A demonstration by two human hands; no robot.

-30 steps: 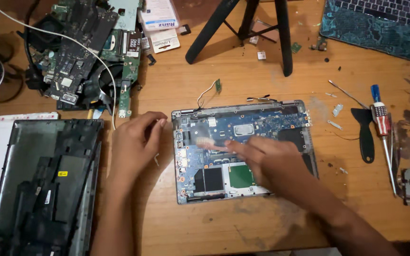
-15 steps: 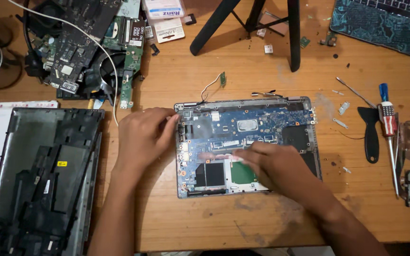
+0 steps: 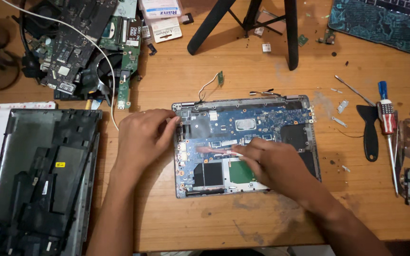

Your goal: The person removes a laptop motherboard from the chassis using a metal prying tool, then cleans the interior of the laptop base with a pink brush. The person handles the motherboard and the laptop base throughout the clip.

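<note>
A person works on an opened laptop base lying bottom-up in the middle of a worn wooden table, its cover already off and the blue mainboard still seated inside. The left hand steadies the base's left edge, fingers curled with the tips resting on the frame. The right hand lies over the centre of the board, thumb and forefinger pinched on a thin pale strip, probably a ribbon cable; whether it is free or still plugged in cannot be told. Judged from this, stripping is under way, with board and connectors left to lift. Left of the base lies a separate dark laptop shell; beyond its upper left corner sit loose circuit boards and a fan. To the right of the base lie a black pry tool and a screwdriver, with small screws and brackets scattered nearby. Tripod legs stand behind it
</note>
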